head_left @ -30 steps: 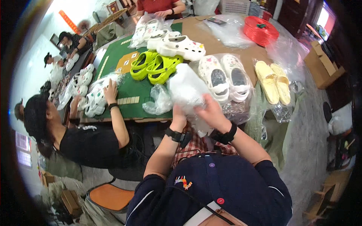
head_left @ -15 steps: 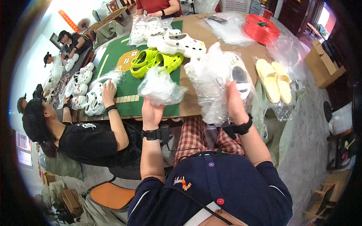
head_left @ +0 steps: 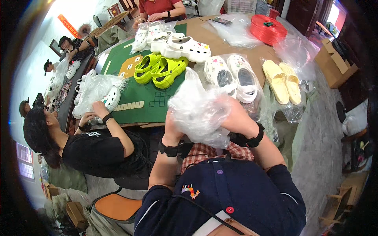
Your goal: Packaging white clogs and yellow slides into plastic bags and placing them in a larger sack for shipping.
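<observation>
A crumpled clear plastic bag (head_left: 199,112) is held up between my hands, over the table's near edge. My left hand (head_left: 172,129) is closed on its left side, with the fingers partly behind the plastic. Around its right side my right hand (head_left: 237,116) is closed too, fingertips hidden by the film. Just beyond the bag, a pair of white clogs with charms (head_left: 245,74) lies in clear plastic. Lime-green clogs (head_left: 169,72) stand on the green mat to the left, with a white clog (head_left: 189,49) behind them.
Pale yellow slippers (head_left: 275,80) lie on plastic at the right. A red twine roll (head_left: 268,29) and a phone (head_left: 222,21) are farther back. At my left a co-worker in black (head_left: 98,147) handles bagged white clogs (head_left: 98,94); another person in red (head_left: 161,10) sits across.
My hands have come together on the bag, the left moving right. The white bundle upright by my right hand is gone, showing the bagged clogs. The co-worker's hands moved nearer the table edge.
</observation>
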`<state>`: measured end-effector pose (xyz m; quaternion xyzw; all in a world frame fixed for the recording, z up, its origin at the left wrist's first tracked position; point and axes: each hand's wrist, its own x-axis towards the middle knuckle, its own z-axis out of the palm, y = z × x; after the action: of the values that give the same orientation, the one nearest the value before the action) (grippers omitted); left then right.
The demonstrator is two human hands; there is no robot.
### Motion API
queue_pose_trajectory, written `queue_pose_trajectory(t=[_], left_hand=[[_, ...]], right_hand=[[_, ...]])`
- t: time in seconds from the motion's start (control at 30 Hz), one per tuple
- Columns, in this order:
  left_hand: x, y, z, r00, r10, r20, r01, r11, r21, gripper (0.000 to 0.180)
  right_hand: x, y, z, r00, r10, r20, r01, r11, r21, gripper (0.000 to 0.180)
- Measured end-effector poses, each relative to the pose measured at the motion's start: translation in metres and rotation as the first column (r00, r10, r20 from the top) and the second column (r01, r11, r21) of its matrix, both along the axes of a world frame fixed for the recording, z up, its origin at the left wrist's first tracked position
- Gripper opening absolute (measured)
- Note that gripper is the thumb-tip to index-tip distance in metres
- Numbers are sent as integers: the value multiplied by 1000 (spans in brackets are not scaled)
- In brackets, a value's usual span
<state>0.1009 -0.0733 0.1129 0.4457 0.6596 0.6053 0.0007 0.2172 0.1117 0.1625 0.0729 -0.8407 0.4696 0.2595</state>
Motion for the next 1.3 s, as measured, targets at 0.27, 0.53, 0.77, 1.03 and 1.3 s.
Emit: queue_pose_trajectory(t=[0.27, 0.53, 0.77, 1.03, 1.3], left_hand=[[-33, -10, 15, 823, -188, 535, -180, 808, 561, 27], [-25, 14, 29, 815, -200, 543, 166, 980, 112, 50], [-83, -30, 46, 658, -333, 675, -169, 809, 563, 62], [-44, -2, 61, 540, 299, -787, -423, 905, 55, 93], [-125, 5, 47, 758, 588, -281, -643, 746, -174, 101]], right_hand=[[-6, 51, -26, 961, -216, 172, 274, 826, -493, 22], [-21, 62, -15, 925, -372, 78, 363, 803, -472, 33], [-20, 115, -30, 918, -358, 169, 375, 650, -661, 30], [-20, 118, -37, 922, -313, 229, 370, 529, -764, 25], [0, 127, -50, 870, -327, 370, 493, 620, -610, 25]])
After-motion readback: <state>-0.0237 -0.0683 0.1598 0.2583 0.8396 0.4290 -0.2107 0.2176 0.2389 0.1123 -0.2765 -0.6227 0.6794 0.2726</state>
